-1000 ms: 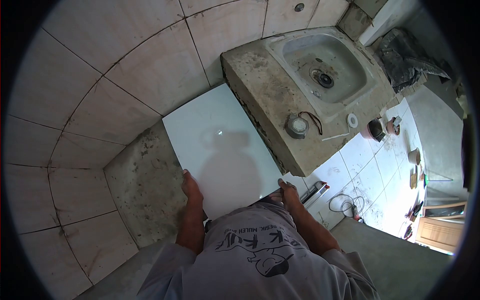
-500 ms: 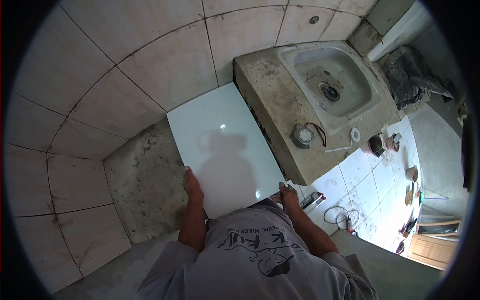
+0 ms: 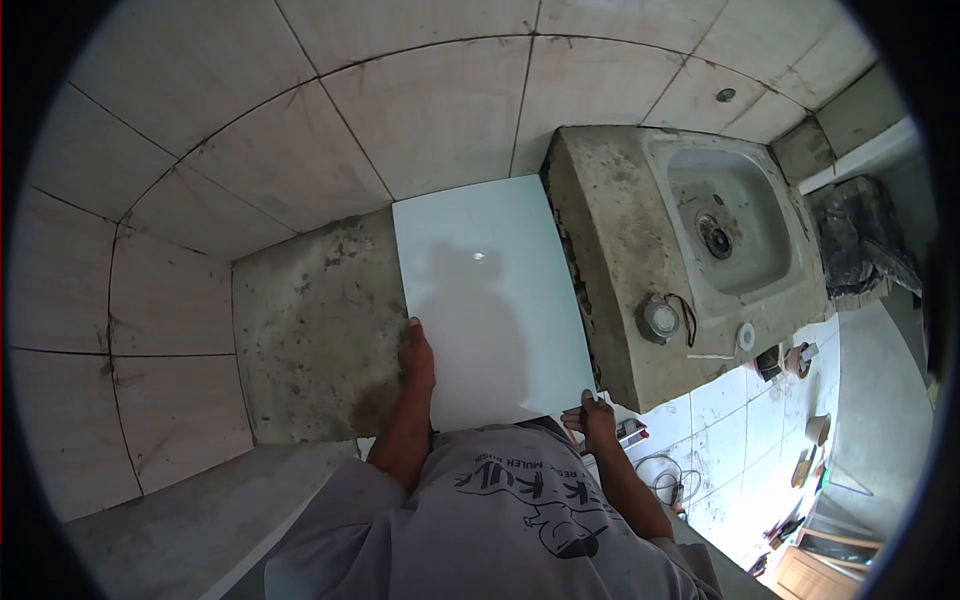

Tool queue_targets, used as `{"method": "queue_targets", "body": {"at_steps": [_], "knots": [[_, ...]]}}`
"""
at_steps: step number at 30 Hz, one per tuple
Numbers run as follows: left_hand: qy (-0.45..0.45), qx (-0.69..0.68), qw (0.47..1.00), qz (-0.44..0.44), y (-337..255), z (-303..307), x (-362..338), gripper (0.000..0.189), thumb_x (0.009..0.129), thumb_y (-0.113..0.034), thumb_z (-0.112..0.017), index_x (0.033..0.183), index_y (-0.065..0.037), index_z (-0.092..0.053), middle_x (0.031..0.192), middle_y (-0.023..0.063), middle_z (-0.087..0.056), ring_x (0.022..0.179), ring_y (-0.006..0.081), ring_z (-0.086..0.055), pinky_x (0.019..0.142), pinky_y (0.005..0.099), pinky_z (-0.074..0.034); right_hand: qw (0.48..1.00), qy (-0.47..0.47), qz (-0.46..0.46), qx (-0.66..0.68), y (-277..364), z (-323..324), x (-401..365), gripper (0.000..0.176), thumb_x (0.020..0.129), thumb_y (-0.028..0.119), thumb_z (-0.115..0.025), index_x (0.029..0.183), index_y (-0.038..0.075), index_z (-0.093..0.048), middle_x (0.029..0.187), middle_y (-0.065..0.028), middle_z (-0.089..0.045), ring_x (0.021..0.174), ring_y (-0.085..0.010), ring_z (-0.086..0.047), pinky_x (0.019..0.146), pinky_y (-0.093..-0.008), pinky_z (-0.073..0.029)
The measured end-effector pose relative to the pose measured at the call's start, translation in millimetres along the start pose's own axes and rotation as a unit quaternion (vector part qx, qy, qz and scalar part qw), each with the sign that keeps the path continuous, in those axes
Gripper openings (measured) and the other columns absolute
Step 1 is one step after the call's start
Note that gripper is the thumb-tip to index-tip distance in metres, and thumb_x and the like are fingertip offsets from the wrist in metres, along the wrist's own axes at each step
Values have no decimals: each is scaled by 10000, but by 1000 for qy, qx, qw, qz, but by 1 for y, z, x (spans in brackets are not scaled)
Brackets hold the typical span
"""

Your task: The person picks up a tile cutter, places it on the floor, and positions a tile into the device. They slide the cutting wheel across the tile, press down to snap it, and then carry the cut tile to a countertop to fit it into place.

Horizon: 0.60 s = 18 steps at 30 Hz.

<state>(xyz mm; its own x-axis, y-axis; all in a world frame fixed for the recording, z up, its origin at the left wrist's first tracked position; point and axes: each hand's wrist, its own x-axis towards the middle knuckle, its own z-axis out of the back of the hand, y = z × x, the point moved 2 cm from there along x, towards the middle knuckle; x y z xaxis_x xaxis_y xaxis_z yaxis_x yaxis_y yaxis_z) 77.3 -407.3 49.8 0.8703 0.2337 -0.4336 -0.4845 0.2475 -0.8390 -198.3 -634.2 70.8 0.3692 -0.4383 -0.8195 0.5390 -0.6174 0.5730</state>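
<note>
A large glossy white tile (image 3: 470,330) lies flat against the back wall, over the concrete counter, its right edge close beside the raised sink block. My left hand (image 3: 418,358) grips the tile's left edge, thumb on top and the other fingers hidden beneath. At the near right corner, my right hand (image 3: 594,418) holds the tile with its thumb up on the edge and fingers curled below. The near edge of the tile meets my shirt. A shadow falls across its shiny face.
Bare concrete (image 3: 320,320) stretches left of the tile to the tiled wall (image 3: 175,300). On the right block (image 3: 620,240) are a sink (image 3: 735,215), a round metal tool (image 3: 658,320) and a white tape roll (image 3: 746,336). A cable (image 3: 665,475) lies on the white floor.
My view has swung, so the tile and sink appear farther right. Both hands still hold the same edges; the tile seems to sit much as before.
</note>
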Motion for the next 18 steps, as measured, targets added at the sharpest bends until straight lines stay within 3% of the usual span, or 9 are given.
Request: {"method": "queue_targets", "body": {"at_steps": [6,10,16,18], "knots": [[27,-14,999,26,6,1,8,611,891,-529,-467,805,62,-597,700,73,-548,680,184,-485,653,355,-417,1000,6,-1,-8,-4,0,-3,510,916,411,-492,956,-97,-517,830,-227,-627,698,-299,-645,626,-366,-547],[27,-25,999,-6,23,-4,22,607,893,-520,-465,831,68,-605,711,92,-558,685,192,-491,659,355,-420,1000,10,8,11,-4,-1,-3,506,915,417,-493,936,-88,-527,821,-217,-626,684,-293,-638,619,-371,-542],[21,3,999,-47,36,-4,30,646,896,-533,-426,891,84,-617,769,183,-612,731,283,-566,691,406,-430,1000,11,-1,17,-3,-1,1,496,911,400,-506,930,-96,-528,807,-231,-618,656,-287,-630,599,-359,-540],[29,113,993,-21,35,-2,33,675,898,-545,-398,875,93,-616,793,236,-619,762,354,-585,712,437,-430,1000,5,-6,20,-8,0,4,497,910,397,-509,921,-99,-530,798,-232,-617,649,-288,-628,593,-353,-539]]}}
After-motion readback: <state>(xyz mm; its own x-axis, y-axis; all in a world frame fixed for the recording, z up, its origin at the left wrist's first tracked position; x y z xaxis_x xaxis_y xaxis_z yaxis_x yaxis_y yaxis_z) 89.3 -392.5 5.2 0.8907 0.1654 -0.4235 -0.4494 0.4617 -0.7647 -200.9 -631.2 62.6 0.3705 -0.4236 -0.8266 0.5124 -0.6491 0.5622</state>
